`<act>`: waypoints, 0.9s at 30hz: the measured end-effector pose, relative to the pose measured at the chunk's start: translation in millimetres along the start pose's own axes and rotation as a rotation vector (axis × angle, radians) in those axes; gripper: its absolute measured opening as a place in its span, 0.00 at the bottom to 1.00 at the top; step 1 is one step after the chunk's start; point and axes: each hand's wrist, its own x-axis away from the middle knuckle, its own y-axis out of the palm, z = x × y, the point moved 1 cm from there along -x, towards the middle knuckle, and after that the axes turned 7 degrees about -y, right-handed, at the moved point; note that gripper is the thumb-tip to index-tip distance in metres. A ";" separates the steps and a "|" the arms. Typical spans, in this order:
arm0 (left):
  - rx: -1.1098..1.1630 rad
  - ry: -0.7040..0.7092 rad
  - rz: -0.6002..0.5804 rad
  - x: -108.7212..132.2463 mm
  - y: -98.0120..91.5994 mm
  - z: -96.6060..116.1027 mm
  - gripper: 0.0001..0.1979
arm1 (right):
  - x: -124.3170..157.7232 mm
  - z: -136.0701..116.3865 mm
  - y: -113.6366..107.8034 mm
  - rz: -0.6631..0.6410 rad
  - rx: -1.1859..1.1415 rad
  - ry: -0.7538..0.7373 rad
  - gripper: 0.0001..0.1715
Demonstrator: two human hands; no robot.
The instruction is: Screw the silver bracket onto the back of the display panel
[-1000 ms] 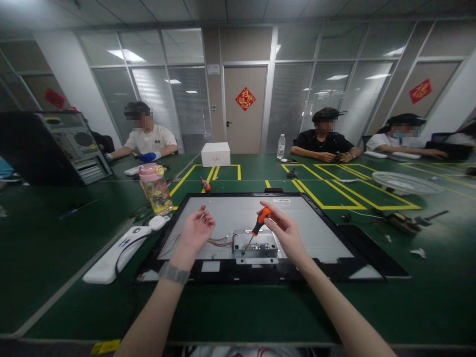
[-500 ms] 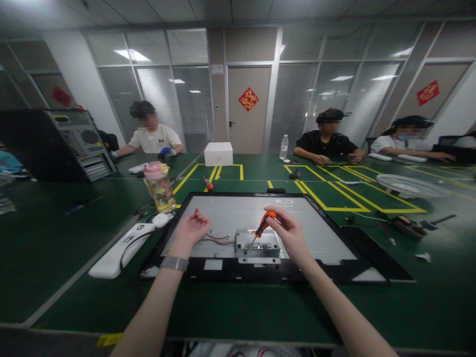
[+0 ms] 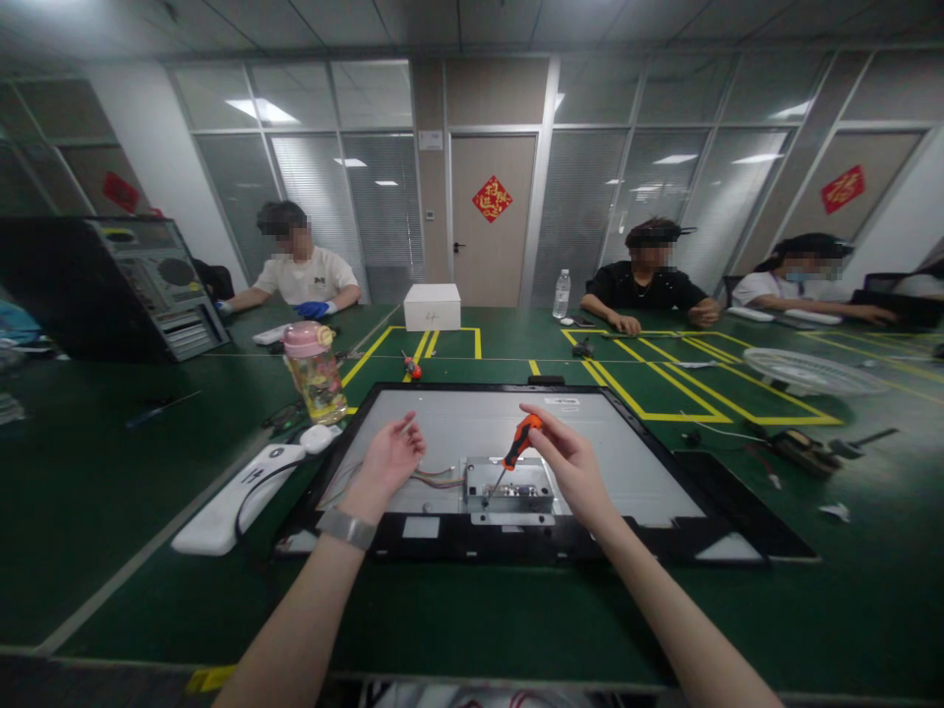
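Note:
My right hand (image 3: 571, 462) grips an orange and black screwdriver (image 3: 522, 442) by its handle. The screwdriver tilts, its thin shaft running down to the left, with the tip at the front of a silver metal box (image 3: 508, 500). That box sits on the grey back of a flat display panel (image 3: 626, 457) with a black frame. My left hand (image 3: 390, 454) hovers over the panel's left part, palm partly up, fingers loosely curled and apart with nothing visible in them. Thin wires (image 3: 435, 479) run from the box toward this hand, which hides part of them.
Left of the panel are a white power bank (image 3: 236, 497) with a black cable and a pink-lidded bottle (image 3: 314, 369). A computer case (image 3: 110, 285) stands farther left. A dark flat slab (image 3: 744, 506) lies at the right. Across the table (image 3: 516, 619) sit several people and a white box (image 3: 432, 308).
My left hand has shifted slightly right and its fingers have turned a little. The screwdriver's tip stays at the metal box. Across the table, one person's blue-gloved hand has lowered.

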 end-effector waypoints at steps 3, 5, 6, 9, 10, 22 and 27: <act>-0.256 0.102 -0.063 3.7 9.2 -16.3 0.06 | 0.3 -0.9 1.0 0.008 -0.005 -0.018 0.20; -0.413 0.161 -0.104 6.7 12.7 -30.0 0.07 | 0.6 -1.2 1.5 0.028 0.003 -0.038 0.18; -0.474 0.190 -0.122 8.1 13.5 -36.6 0.09 | 0.8 -1.2 1.6 0.041 0.010 -0.047 0.17; -0.899 0.394 -0.164 10.9 14.7 -51.4 0.12 | 1.4 -0.9 1.3 0.050 0.017 -0.065 0.18; -1.123 0.484 -0.171 11.2 15.2 -54.4 0.13 | 1.6 -0.9 1.1 0.037 0.005 -0.070 0.18; -1.558 0.679 -0.168 9.8 15.4 -57.1 0.15 | 2.2 -2.6 3.9 0.073 0.019 -0.132 0.12; -1.630 0.699 -0.168 9.5 15.0 -57.0 0.16 | 2.1 -2.8 1.6 -0.023 -0.039 -0.063 0.18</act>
